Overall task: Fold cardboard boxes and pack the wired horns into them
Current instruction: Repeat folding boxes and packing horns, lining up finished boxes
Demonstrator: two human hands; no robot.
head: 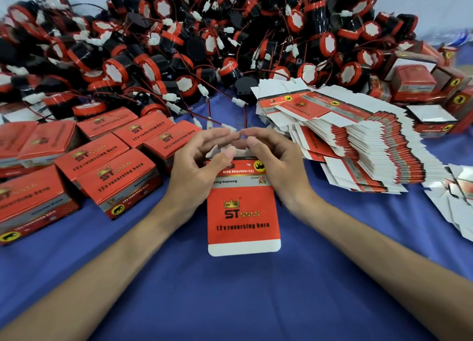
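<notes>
Head view: the box point(242, 207) is dead centre on the cloth point(230, 302). Its long printed flap with the white tuck tab points to the near edge, and its far end is caught between both hands. The left hand point(197, 161) curls round the far-left corner with its thumb down on a small white flap. The right hand point(275, 159) mirrors it on the far-right corner, and the fingertips of the two almost meet over the top. So both hands are clamped on the box. The flaps under those fingers are mostly hidden, and I'd guess this is the far end being closed.

To do it well, square the sleeve first and fold the two small side flaps in flat. Then run the tuck tab in along its crease rather than forcing it, with the thumbs holding the corners so the walls don't bow.

Moving outward, folded boxes point(102, 161) sit in rows to the left. A fanned stack of flat blanks point(358, 141) lies just right of the hands, and more boxes point(422, 84) are at the far right. Across the whole far side is the heap of horns point(204, 33), black and red, with wires and white plugs trailing toward the hands.
</notes>
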